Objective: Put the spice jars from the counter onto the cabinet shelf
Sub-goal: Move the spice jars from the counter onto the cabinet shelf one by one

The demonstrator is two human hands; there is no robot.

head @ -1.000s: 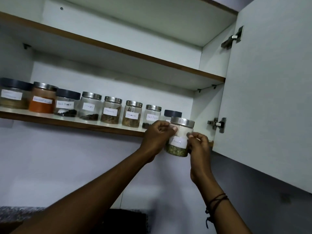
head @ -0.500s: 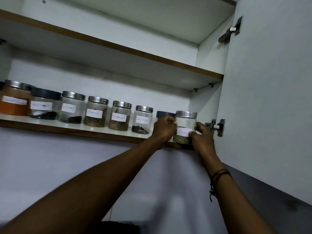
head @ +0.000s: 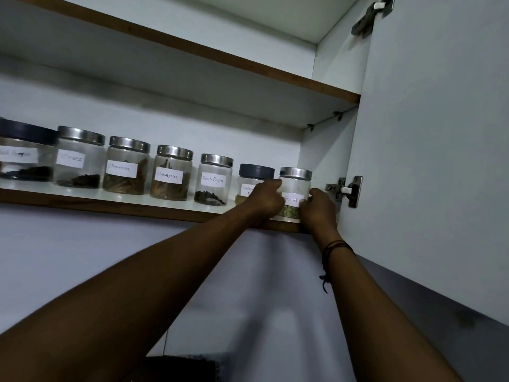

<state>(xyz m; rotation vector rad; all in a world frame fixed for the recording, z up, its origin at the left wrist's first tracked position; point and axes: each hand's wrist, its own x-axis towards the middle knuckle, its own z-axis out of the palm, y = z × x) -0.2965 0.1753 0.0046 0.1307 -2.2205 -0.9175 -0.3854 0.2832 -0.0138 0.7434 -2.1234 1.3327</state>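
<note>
A clear fennel jar with a steel lid and green seeds stands at the right end of the lower cabinet shelf. My left hand grips its left side and my right hand grips its right side. To its left stands a row of labelled spice jars: a dark-lidded coriander jar, partly hidden by my left hand, a black pepper jar, two cinnamon jars, a cloves jar and a dark-lidded jar.
The open cabinet door hangs close on the right, its lower hinge just beyond my right hand. The cabinet side wall is tight against the fennel jar. An upper shelf runs above. A dark counter corner shows below.
Both hands raised the fennel jar from below the shelf edge and set it on the shelf's right end, beside the dark-lidded jar. The view drifted right and closer.
</note>
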